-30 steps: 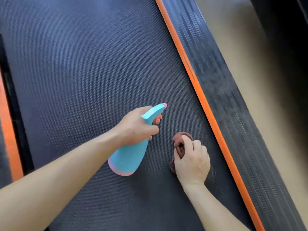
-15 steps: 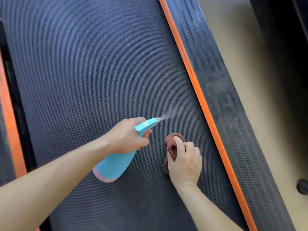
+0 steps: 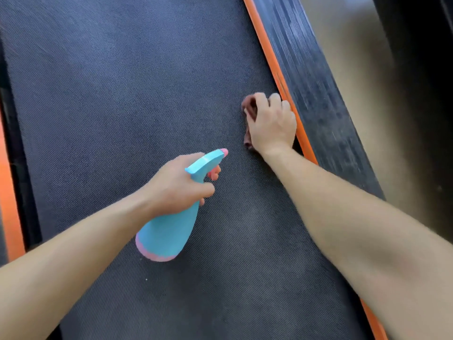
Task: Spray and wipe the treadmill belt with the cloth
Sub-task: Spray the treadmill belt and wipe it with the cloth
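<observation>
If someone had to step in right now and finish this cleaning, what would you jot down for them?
Left hand: gripping the blue spray bottle, nozzle aimed up the belt, no mist visible.
Right hand: pressing the brown cloth flat on the treadmill belt, right beside the orange edge strip.
Done: cannot tell how much is wiped; the belt shows no clear wet marks.
Left: spray and wipe the remaining belt.

Turquoise-pink spray bottle, brown cloth, orange stripe
</observation>
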### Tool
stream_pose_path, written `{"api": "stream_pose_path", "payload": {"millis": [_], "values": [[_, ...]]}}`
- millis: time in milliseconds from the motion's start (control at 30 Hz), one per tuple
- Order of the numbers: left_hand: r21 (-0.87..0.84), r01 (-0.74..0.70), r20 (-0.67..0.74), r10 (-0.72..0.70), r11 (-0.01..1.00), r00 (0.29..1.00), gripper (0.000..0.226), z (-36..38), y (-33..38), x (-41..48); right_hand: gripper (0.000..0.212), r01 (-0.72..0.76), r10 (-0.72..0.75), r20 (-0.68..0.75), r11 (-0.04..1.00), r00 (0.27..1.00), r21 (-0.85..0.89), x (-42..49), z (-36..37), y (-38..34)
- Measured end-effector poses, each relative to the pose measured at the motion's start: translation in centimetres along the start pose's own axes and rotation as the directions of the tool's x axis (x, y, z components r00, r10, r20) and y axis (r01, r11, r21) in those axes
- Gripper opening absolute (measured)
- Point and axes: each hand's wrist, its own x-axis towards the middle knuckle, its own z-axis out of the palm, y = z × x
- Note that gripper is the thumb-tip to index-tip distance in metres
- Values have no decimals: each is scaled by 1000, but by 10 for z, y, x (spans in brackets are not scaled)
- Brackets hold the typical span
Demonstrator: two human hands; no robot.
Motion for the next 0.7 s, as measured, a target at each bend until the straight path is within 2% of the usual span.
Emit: {"api": "stream_pose_path", "payload": {"millis": [67, 133, 200, 267, 333, 367, 467, 533, 600, 700], "values": [[-45, -9, -9, 9, 999, 1000, 48, -5, 4, 11, 34, 0, 0, -20, 1000, 1000, 18, -34, -9, 7], [-77, -13, -7, 13, 997, 1000, 54, -9, 11, 19, 34, 39, -41, 44, 998, 998, 49, -102, -22, 20], [-80, -18, 0, 18, 997, 1000, 55, -11, 18, 26, 42, 135, -142, 129, 989, 981, 60, -161, -37, 32], [-95, -15, -3, 15, 995, 1000, 44, -12, 20, 33, 45, 243, -250, 147, 968, 957, 64, -166, -37, 42], [-102, -6, -12, 4, 995, 1000, 41, -12, 17, 38, 37, 292, -295, 120, 956, 948, 42, -128, -26, 35], [-112, -5, -16, 3, 994, 1000, 43, -12, 15, 40, 33, 288, -289, 83, 957, 954, 24, -102, -19, 26], [-143, -8, -40, 2, 990, 999, 43, -13, 13, 42, 31, 151, -151, -32, 988, 988, -28, -15, 3, -3], [-149, -3, -49, -4, 989, 999, 44, -12, 14, 42, 34, 97, -99, -28, 993, 995, -64, 9, 4, -12], [-139, 1, -42, -7, 990, 999, 45, -9, 16, 41, 34, 53, -53, -7, 997, 999, -59, -15, -5, -6], [-124, 12, -27, -15, 992, 1000, 51, -6, 19, 38, 36, -1, 3, 59, 999, 998, -43, -107, -31, 25]]}}
